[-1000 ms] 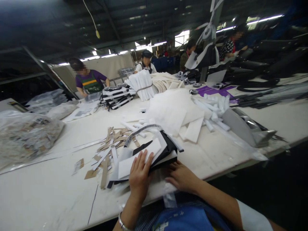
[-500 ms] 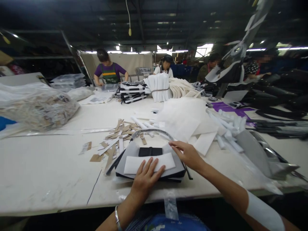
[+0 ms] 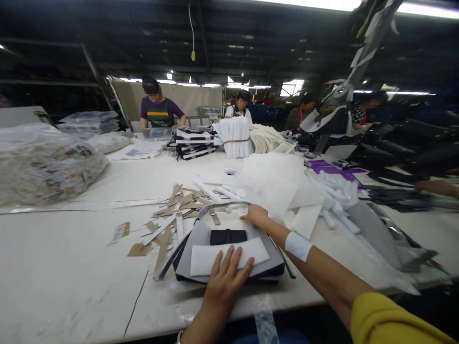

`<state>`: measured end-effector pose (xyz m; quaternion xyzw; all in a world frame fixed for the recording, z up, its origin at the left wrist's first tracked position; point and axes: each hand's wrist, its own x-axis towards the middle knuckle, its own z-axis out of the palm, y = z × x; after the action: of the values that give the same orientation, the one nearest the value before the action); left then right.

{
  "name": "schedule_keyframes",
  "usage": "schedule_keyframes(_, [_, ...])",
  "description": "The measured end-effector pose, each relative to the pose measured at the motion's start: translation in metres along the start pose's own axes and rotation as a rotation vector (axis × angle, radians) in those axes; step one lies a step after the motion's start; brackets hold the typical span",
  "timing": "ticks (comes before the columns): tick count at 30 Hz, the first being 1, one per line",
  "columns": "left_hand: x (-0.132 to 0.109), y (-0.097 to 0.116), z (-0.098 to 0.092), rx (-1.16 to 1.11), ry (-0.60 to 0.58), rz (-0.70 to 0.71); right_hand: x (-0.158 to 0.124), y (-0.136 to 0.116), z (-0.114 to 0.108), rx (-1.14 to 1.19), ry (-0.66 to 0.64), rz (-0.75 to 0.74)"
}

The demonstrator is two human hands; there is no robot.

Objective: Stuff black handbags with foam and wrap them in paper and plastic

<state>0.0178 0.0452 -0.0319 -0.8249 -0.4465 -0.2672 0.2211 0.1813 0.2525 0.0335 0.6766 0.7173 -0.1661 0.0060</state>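
Note:
A black handbag lies on the table in front of me, partly covered by a grey sheet. A white foam strip rests across it, below a dark strap tab. My left hand is spread flat over the strip, fingers apart. Behind the bag arches its handle, covered in greyish wrapping. At the right of that arch, my right hand has its fingers curled round the handle; some fingertips are hidden.
Cardboard scraps lie behind the bag to the left. White sheets and foam rolls are piled at the right. A stuffed plastic bag sits far left. Co-workers, including one in a purple top, stand across the table.
My right hand has moved from the bag's right side up and forward onto the handle, its fingers more curled. My left hand stays on the foam strip. The camera view has tilted slightly upward.

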Motion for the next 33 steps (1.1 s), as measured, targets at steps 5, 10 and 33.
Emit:
schedule_keyframes(5, [0.0, -0.001, 0.001, -0.023, 0.005, -0.003, 0.007, 0.006, 0.0, 0.174, -0.079, 0.058])
schedule_keyframes(10, [0.001, -0.005, 0.003, -0.044, -0.001, 0.009, -0.003, 0.022, -0.007, 0.452, -0.014, -0.052])
schedule_keyframes(33, [0.01, -0.007, -0.004, -0.004, -0.163, 0.024, -0.173, 0.066, 0.03, 0.22, 0.195, -0.834])
